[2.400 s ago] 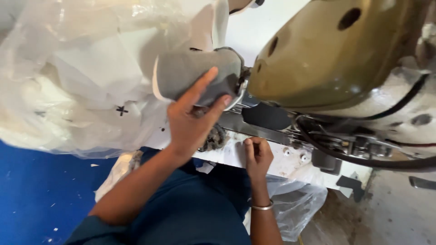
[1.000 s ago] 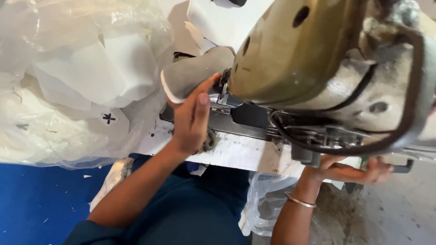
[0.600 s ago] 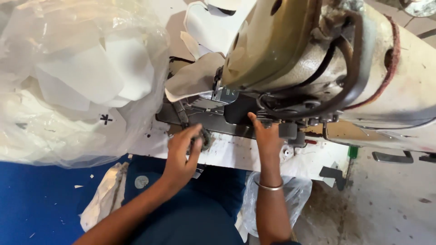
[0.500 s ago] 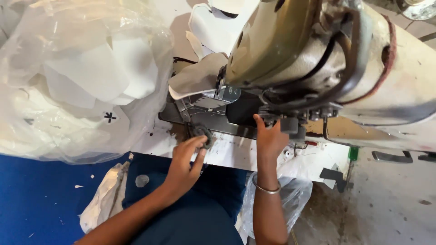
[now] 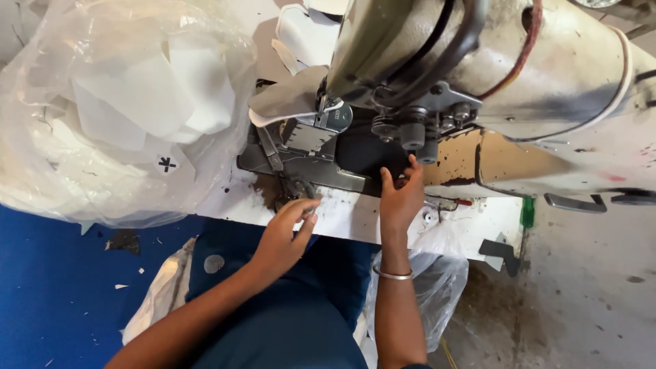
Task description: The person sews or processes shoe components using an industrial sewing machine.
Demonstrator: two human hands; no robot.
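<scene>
Left hand (image 5: 283, 236) has its fingers (image 5: 305, 207) curled loosely at the front edge of the white desk (image 5: 355, 215), pinching nothing I can see. Right hand (image 5: 402, 198) rests spread open, fingertips touching the dark plate (image 5: 362, 154) under the big cream-and-olive metal sewing machine (image 5: 492, 89). A grey-white curved fabric piece (image 5: 287, 99) sits at the needle; a clear plastic bag of white cut pieces (image 5: 123, 109) covers the desk's left end.

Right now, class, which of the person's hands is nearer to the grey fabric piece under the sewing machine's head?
Left. The left hand is at the table edge below the grey fabric piece; the right hand touches the machine's dark bed farther right.
</scene>
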